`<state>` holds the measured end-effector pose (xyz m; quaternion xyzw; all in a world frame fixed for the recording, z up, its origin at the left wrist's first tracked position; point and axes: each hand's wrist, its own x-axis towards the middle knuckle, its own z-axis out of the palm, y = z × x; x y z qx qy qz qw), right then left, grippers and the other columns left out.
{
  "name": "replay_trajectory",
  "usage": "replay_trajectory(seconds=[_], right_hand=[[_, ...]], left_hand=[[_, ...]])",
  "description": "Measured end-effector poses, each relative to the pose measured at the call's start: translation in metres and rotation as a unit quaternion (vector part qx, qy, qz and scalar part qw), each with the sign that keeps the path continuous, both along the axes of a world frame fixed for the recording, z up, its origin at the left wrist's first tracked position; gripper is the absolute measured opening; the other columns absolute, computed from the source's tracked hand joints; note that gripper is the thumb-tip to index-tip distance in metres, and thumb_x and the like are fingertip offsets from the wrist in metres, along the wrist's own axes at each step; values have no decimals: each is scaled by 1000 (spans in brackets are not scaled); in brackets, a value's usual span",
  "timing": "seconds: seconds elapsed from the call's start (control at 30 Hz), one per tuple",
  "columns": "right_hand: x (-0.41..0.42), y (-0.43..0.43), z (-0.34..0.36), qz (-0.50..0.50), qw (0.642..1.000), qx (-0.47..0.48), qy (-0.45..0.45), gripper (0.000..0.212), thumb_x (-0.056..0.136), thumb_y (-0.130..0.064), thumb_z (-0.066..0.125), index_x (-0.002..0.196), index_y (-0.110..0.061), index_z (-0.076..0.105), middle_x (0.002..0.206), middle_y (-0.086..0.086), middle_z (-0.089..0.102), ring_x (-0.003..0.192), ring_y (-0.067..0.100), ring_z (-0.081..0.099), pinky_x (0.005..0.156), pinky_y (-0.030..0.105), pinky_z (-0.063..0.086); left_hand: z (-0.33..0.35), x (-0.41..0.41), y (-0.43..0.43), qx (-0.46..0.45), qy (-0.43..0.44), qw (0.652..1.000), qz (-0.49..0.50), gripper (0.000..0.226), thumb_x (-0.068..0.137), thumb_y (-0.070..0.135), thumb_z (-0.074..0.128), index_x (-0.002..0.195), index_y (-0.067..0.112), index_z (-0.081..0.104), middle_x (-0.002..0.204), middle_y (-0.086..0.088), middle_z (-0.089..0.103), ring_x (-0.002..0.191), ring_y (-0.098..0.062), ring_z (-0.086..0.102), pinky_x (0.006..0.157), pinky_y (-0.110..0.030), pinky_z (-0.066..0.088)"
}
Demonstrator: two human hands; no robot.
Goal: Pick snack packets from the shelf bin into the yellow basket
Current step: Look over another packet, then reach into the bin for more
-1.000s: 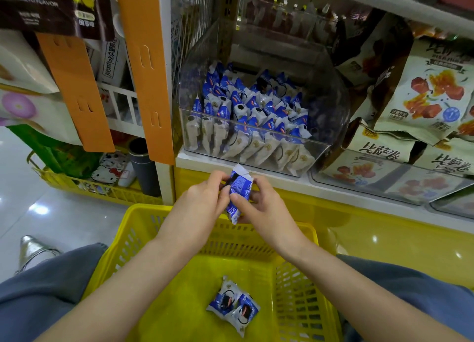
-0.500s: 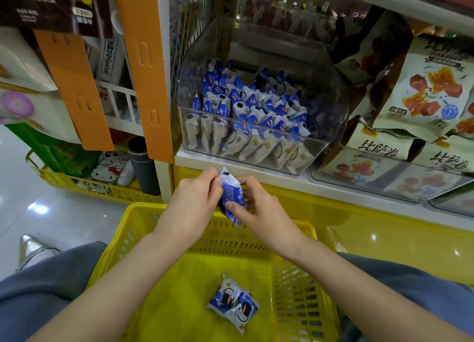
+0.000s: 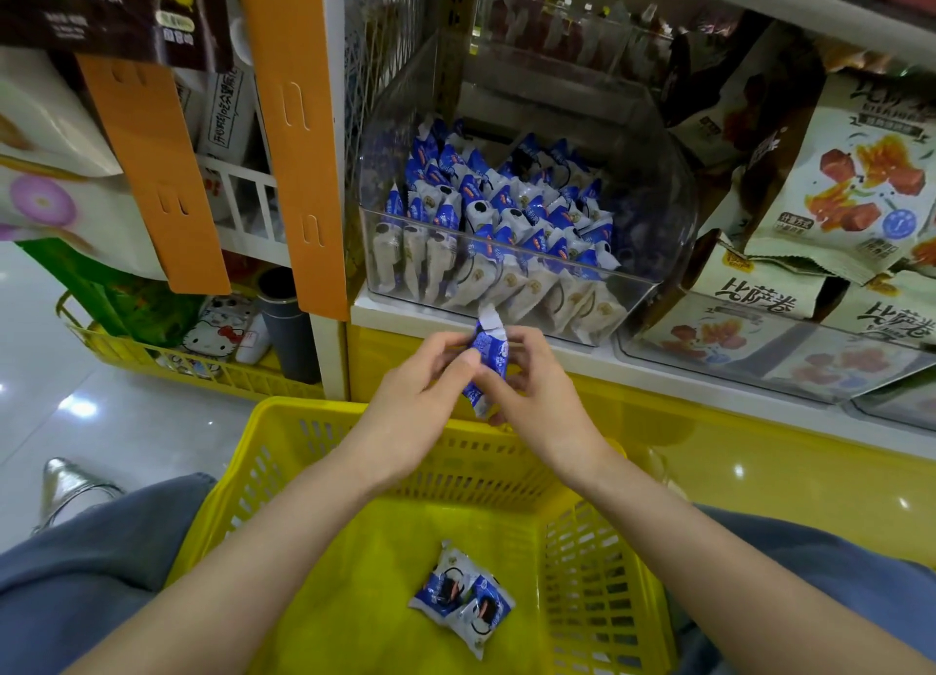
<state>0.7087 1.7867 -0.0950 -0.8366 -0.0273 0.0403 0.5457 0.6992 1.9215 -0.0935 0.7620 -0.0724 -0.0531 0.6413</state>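
Currently, the left hand (image 3: pixel 419 388) and right hand (image 3: pixel 538 396) together pinch one blue-and-white snack packet (image 3: pixel 489 356) above the far rim of the yellow basket (image 3: pixel 303 407). Two packets (image 3: pixel 463 599) lie on the basket floor. The clear shelf bin (image 3: pixel 654 228) holds many more.

Six o'clock: yellow basket (image 3: pixel 304 413) wide open, only two packets (image 3: pixel 463 601) on its floor. At twelve, the clear bin (image 3: pixel 639 283) walls off low entry but is open above. Orange upright (image 3: pixel 299 142) crowds eleven, snack bags (image 3: pixel 851 183) two.
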Motion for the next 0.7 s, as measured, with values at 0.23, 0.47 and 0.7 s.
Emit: replay_trajectory(seconds=[0.23, 0.47, 0.7], right_hand=[[-11, 5, -10, 70, 968, -173, -169, 71, 79, -16, 71, 138, -14, 33, 129, -1, 43, 107, 5, 49, 86, 13, 43], [-2, 6, 2, -14, 994, -41, -105, 39, 82, -23, 68, 113, -26, 45, 106, -15, 52, 93, -5, 51, 81, 13, 43], [0, 0, 15, 46, 991, 126, 16, 30, 76, 2, 70, 89, -24, 59, 88, -10, 63, 60, -2, 59, 63, 13, 51]], left_hand=[[4, 3, -5, -105, 60, 992, 25, 16, 92, 14, 51, 101, 28, 54, 103, 5, 63, 95, 0, 60, 87, -20, 47], [14, 10, 2, -199, 141, 964, 109, 22, 97, 23, 42, 90, 14, 60, 101, -15, 68, 98, -28, 64, 93, -42, 48], [16, 13, 6, -194, 146, 959, 148, 19, 97, 30, 43, 99, 15, 54, 110, -23, 65, 104, -33, 62, 100, -50, 43]])
